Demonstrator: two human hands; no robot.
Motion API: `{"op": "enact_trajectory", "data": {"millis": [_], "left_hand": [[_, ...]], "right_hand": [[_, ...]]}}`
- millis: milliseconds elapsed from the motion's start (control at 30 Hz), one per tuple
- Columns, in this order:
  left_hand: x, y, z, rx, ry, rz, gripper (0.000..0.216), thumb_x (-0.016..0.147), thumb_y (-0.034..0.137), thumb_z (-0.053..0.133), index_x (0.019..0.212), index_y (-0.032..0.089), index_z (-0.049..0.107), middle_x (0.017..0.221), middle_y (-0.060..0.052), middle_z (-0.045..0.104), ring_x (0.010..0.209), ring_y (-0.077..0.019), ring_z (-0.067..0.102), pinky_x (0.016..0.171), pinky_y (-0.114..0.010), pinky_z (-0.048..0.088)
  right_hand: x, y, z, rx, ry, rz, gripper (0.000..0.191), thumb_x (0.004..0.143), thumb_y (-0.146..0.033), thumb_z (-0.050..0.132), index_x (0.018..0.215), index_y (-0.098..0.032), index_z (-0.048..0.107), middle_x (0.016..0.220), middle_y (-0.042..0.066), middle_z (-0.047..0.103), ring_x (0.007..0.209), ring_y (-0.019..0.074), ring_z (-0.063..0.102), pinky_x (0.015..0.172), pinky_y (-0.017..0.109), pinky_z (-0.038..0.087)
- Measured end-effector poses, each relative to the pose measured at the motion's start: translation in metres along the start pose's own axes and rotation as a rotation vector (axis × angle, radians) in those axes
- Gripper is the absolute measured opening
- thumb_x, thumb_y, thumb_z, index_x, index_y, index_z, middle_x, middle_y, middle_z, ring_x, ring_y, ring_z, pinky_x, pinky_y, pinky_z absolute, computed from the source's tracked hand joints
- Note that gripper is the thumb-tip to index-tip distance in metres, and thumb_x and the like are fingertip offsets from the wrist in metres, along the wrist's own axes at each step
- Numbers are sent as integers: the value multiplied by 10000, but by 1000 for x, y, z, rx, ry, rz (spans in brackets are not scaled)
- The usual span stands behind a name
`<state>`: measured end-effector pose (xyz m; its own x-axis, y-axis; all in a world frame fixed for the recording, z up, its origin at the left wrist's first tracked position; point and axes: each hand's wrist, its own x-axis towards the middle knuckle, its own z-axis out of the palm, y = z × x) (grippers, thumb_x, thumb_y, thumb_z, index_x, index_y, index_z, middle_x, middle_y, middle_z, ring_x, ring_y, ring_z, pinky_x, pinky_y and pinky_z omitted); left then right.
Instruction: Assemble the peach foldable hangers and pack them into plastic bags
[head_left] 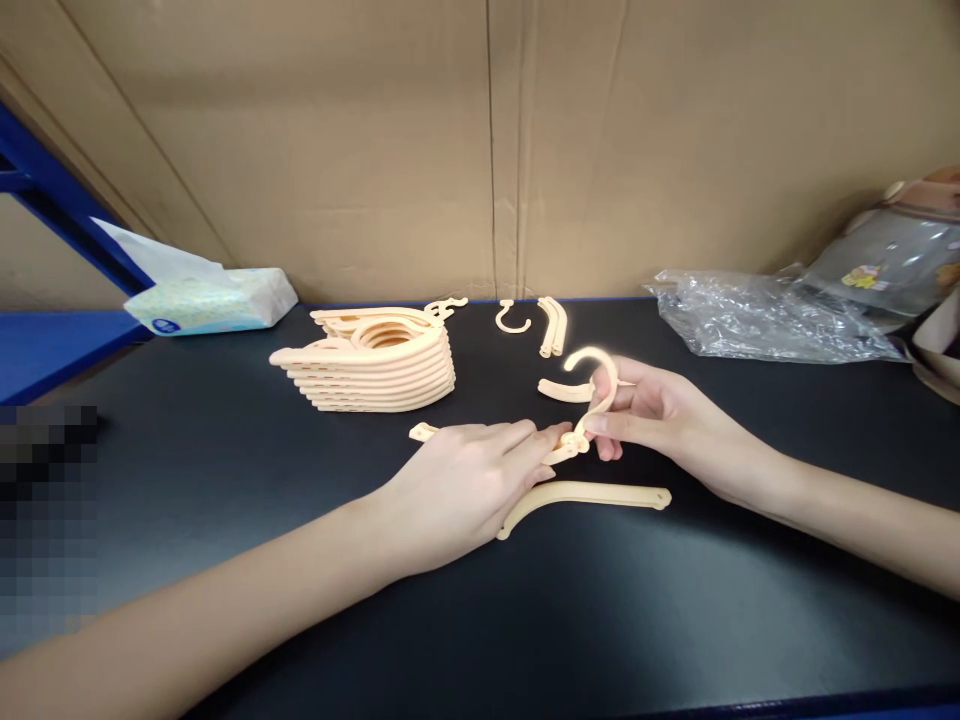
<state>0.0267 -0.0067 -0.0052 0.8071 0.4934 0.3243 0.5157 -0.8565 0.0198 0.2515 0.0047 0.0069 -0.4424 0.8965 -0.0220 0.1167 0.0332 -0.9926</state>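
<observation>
My right hand (pixel 651 412) pinches a cream plastic hook (pixel 600 375) by its stem, holding it upright at the middle of the black table. My left hand (pixel 465 488) lies over a cream hanger arm (pixel 421 432), fingers pressed on it where it meets the hook's base. A second curved hanger arm (pixel 592 494) lies loose just in front of both hands. Another short arm piece (pixel 562 390) lies behind the hook.
A stack of several assembled cream hangers (pixel 371 368) sits behind my left hand. A loose hook (pixel 512 318) and two arm pieces (pixel 553 326) lie near the cardboard wall (pixel 480 140). A tissue pack (pixel 210 300) is at the far left, crumpled clear plastic (pixel 757 315) at the far right.
</observation>
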Motion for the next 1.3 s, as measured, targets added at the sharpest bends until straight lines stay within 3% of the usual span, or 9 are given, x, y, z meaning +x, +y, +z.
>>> {"op": "enact_trajectory", "data": {"millis": [267, 633, 767, 933, 1133, 1300], "left_hand": [[2, 1, -2, 22, -56, -6, 253, 1035, 231, 301, 1034, 159, 543, 778, -4, 591, 654, -144, 602, 546, -256, 421], [2, -1, 1, -112, -49, -85, 165, 1000, 208, 397, 1028, 166, 554, 800, -4, 616, 683, -153, 603, 565, -248, 408], [1, -1, 1, -192, -30, -144, 121, 997, 207, 412, 976, 171, 525, 842, -9, 629, 733, -156, 616, 593, -237, 418], [4, -2, -2, -211, -29, -232, 97, 995, 227, 424, 911, 200, 464, 769, 24, 603, 641, -140, 576, 542, -219, 369], [5, -3, -2, -156, -79, -254, 166, 996, 248, 426, 836, 204, 429, 707, 35, 564, 596, -139, 547, 526, -218, 331], [4, -5, 0, -138, -62, -185, 165, 994, 237, 437, 835, 196, 439, 710, 29, 555, 602, -142, 549, 527, -216, 332]], "right_hand": [[0, 4, 0, 4, -35, -15, 237, 864, -301, 650, 793, -227, 437, 765, -20, 666, 654, 122, 591, 649, 277, 483], [1, 4, -1, 12, -6, -15, 245, 867, -306, 646, 788, -226, 428, 764, -16, 677, 650, 122, 608, 624, 269, 481], [2, 4, -3, 76, -22, 21, 237, 879, -275, 636, 831, -232, 409, 765, -28, 673, 678, 119, 616, 603, 245, 456], [1, 5, -4, 87, -31, 22, 233, 873, -280, 642, 974, -244, 435, 794, -14, 677, 676, 137, 611, 621, 268, 454], [2, 6, -5, 108, -55, -10, 221, 892, -271, 630, 987, -240, 433, 806, -15, 677, 687, 117, 583, 640, 253, 451], [3, 6, -8, 131, -62, -12, 210, 908, -253, 618, 998, -238, 428, 808, -23, 668, 690, 99, 560, 648, 235, 441]]}}
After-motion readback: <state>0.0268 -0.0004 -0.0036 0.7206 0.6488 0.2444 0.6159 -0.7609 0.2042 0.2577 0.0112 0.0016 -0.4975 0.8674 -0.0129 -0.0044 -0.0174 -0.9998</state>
